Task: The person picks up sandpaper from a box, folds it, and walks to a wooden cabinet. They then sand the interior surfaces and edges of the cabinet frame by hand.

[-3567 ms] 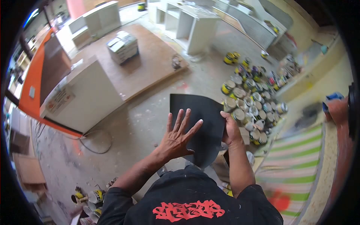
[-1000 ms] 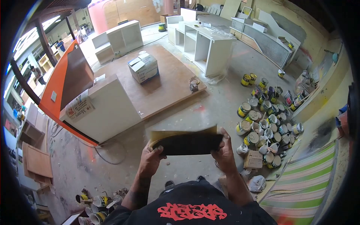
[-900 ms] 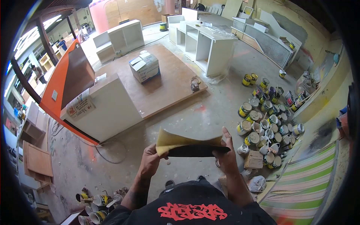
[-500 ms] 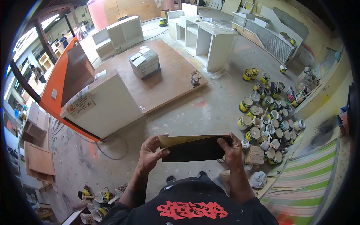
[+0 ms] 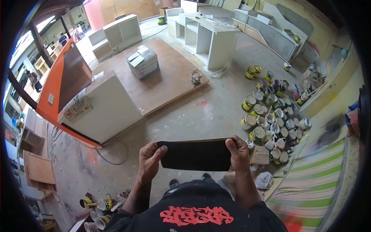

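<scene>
1. Paint-spattered concrete floor (image 5: 201, 112) fills the workshop, seen from above over a black shirt with a red graphic (image 5: 197, 215) at the bottom edge of the frame.
2. At lower centre, a dark sandpaper sheet (image 5: 195, 155) is stretched out flat and wide between both hands, held in the air above the floor, black face toward the camera; a thin tan edge shows along its top.
3. The left hand (image 5: 148, 158) grips the sheet's left end, with the thumb pressed on the near face and the fingers curled closed behind the edge.
4. The right hand (image 5: 237, 154) pinches the right end in the same way, its thumb laid over the upper right corner and the other fingers wrapped behind.
5. Just right of the right hand a small wooden block (image 5: 259, 155) lies on the floor, and beyond it, in the right middle of the frame, stands a dense cluster of paint cans (image 5: 270, 112).
6. A green-and-white striped mat (image 5: 313, 181) covers the lower right.
7. Left of centre stands a white cabinet (image 5: 104, 104), beside an orange panel (image 5: 54, 89).
8. Behind the cabinet a plywood board (image 5: 166, 77) lies flat, with a cardboard box (image 5: 142, 62) on it.
9. A white shelving unit (image 5: 208, 34) stands at upper centre.
10. More paint cans (image 5: 96, 203) sit at lower left, and a cable (image 5: 112, 154) loops across the floor near the left hand.
</scene>
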A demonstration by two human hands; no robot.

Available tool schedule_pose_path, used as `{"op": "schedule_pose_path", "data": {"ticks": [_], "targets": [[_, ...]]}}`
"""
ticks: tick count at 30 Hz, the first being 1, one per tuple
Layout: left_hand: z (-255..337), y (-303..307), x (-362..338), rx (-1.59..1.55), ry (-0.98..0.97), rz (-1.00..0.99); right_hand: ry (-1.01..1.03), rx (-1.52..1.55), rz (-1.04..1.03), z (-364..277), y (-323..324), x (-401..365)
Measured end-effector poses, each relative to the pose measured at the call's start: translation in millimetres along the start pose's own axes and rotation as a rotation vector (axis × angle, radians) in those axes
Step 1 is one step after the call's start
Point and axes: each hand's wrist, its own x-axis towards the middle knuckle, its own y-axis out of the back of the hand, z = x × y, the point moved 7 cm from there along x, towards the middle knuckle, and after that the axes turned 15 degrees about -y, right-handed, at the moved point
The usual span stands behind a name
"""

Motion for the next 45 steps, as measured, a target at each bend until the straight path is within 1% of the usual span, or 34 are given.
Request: {"op": "schedule_pose_path", "data": {"ticks": [3,6,12,15,19,22,27,30,33,36,39,42,43,45], "targets": [[-5,2,0,0.001,-0.003,-0.016,-0.02,-0.027,-0.001,-8,-2,-1],[0,-3,0,0.006,0.034,-0.032,-0.018,0.019,-0.033,-9,-1,0],[-1,-2,-3,0.023,0.037,-0.095,0.05,-0.005,0.011,-17,4,-2],[9,-7,-1,0.01,0.038,-0.074,0.066,-0.01,0.035,-18,5,-2],[15,-6,-2,0.03,0.052,-0.096,0.043,-0.022,0.067,-17,10,-4],[23,-10,-3,-0.001,0.066,-0.114,0.059,-0.024,0.089,-27,5,-9],[29,-11,-3,-0.022,0.07,-0.135,0.078,0.015,0.11,-21,15,-8],[31,-14,-3,-0.032,0.077,-0.146,0.076,-0.029,0.129,-25,15,-10],[29,-12,-4,-0.002,0.081,-0.124,0.092,-0.055,0.114,-30,12,-11],[29,-9,-4,0.092,0.084,-0.112,0.073,-0.052,0.112,-30,12,-13],[21,-1,-5,0.175,0.043,-0.091,0.063,-0.043,0.062,-35,8,-16],[25,-6,-4,0.082,0.036,-0.053,0.036,0.067,0.034,-31,11,-16],[25,-6,-3,0.062,0.011,-0.024,0.055,0.135,0.0,-34,11,-18],[27,-9,-2,0.008,0.003,-0.028,0.092,0.087,0.002,-37,14,-20]]}}
